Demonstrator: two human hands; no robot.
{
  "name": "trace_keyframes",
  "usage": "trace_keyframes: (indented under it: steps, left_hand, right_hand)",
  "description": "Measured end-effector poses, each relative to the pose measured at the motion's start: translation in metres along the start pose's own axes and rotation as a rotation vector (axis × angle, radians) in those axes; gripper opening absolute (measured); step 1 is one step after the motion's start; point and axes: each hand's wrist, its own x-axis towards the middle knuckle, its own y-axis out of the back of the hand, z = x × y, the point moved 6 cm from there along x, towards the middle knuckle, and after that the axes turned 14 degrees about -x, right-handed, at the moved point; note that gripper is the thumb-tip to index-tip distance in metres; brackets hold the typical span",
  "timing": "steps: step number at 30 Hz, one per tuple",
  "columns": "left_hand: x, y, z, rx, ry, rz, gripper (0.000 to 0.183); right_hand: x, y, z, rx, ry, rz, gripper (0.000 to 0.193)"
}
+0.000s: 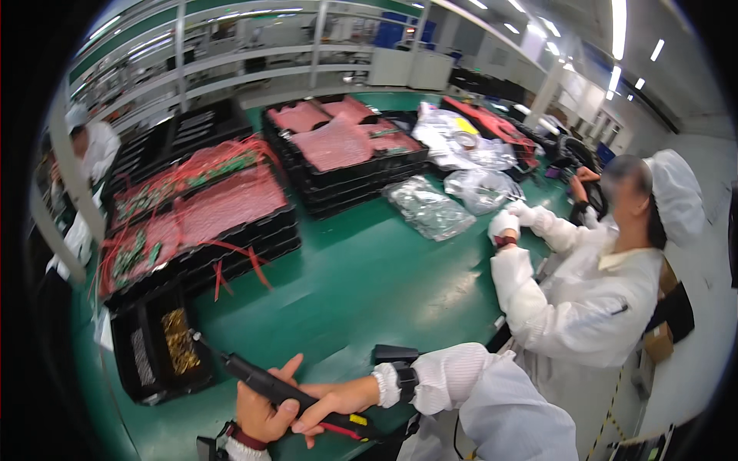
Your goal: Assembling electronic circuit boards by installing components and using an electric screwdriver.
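Note:
A slim black electric screwdriver point(255, 376) with a red strip and a yellow patch near its rear lies slanted across both my hands. Around its middle is my left hand point(260, 411), the thumb near the body and a fingertip showing on the far side. My right hand point(338, 401) grips it farther back, with thumb and fingers about the handle. The bit end points toward a black two-part bin point(146, 396), just right of its edge. Small brass-coloured fasteners point(179, 342) fill one compartment; small silvery pieces point(141, 357) lie in the other.
Beyond the bin, stacked black trays point(288, 234) hold pink bubble wrap and green circuit boards. A second tray stack point(330, 196) stands farther back on the green table point(346, 261). Silvery bags point(430, 207) lie to its right. A co-worker in white point(584, 307) stands close on my right.

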Motion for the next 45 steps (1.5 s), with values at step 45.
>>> trace_keyframes:
  steps: [45]
  left_hand:
    - [0.000, -0.007, 0.012, -0.056, -0.132, 0.001, 0.093]
  right_hand:
    - [-0.025, 0.001, 0.021, -0.170, -0.154, 0.035, 0.088]
